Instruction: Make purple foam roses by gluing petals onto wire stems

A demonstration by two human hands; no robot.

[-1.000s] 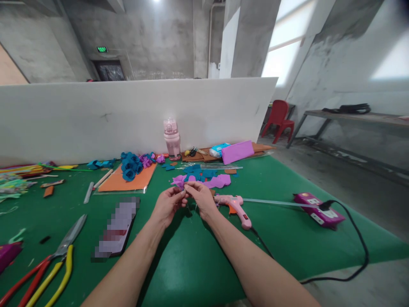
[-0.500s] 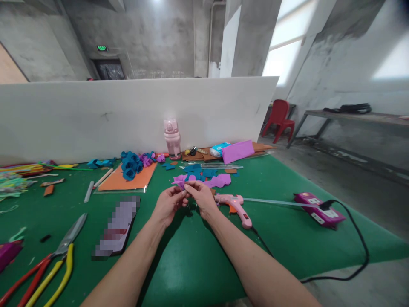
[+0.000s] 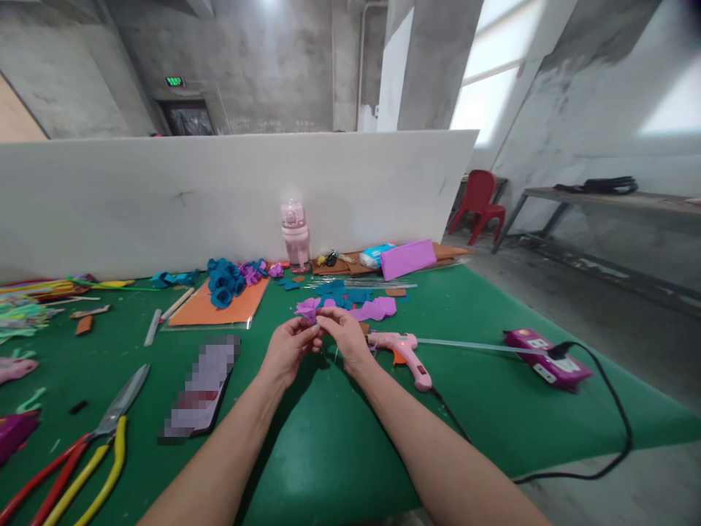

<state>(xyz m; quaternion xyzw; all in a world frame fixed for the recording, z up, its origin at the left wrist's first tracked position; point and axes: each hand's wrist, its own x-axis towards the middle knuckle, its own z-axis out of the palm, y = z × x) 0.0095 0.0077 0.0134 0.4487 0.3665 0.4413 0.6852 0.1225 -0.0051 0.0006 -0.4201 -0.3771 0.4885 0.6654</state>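
Note:
A small purple paper flower (image 3: 307,309) is held up over the middle of the table, its petals spreading above the fingertips. My left hand (image 3: 289,349) pinches its base between thumb and fingers. My right hand (image 3: 347,340) is closed against the same base, thumb and fingertips meeting those of the left. Beyond the hands lie purple paper pieces (image 3: 377,310) and blue paper pieces (image 3: 338,294). Just right of my right hand rests a pink hot glue gun (image 3: 402,349) with a clear glue stick (image 3: 465,344) sticking out of its back. What the fingers cover at the flower's base is hidden.
Long-handled shears (image 3: 112,424) and a phone (image 3: 202,391) lie at left. Blue paper roses (image 3: 223,283) sit on an orange sheet (image 3: 211,317). A pink bottle (image 3: 296,237) stands by the white board (image 3: 230,190). At right, a black cord runs from a purple power strip (image 3: 548,358).
The purple flower has turned slightly between my fingers, and its petals show more upright. A pink object has come into view at the left edge. My hands stay nearly in place.

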